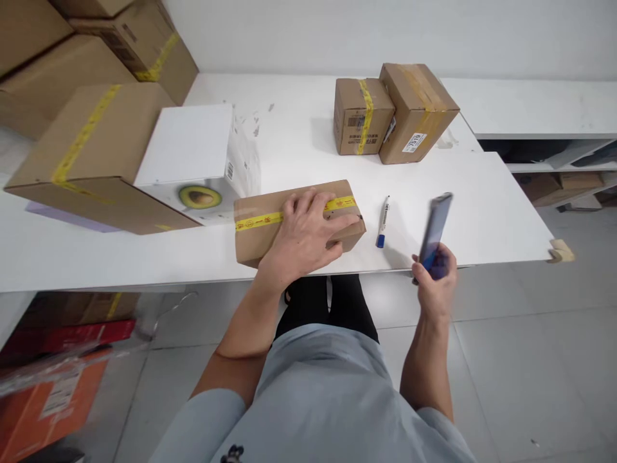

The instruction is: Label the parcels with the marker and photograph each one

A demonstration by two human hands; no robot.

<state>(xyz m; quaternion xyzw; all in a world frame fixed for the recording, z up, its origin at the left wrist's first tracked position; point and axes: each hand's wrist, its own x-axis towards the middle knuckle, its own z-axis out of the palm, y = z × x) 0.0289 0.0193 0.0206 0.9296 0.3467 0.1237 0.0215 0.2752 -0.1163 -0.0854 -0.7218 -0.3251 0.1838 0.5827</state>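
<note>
My left hand [306, 235] lies over a brown cardboard box [258, 241] near the table's front edge. Its fingers spread across the top and bend over the side, gripping the box. Yellow printed tape runs along the box's length. In my right hand [439, 283] is a smartphone [434, 228], held upright by its lower end just over the front edge. Part of the screen shows, too slanted to read. Between the two hands a whiteboard marker [383, 222] with a blue cap lies on the white table [299, 164], touched by neither hand.
Two taped boxes, one smaller [349, 119] and one larger [409, 122], stand at the back. On the left are a white box with an avocado picture [187, 148], a large carton [96, 154] and stacked cartons [144, 45]. An orange box [58, 399] sits below; shelves [554, 167] stand right.
</note>
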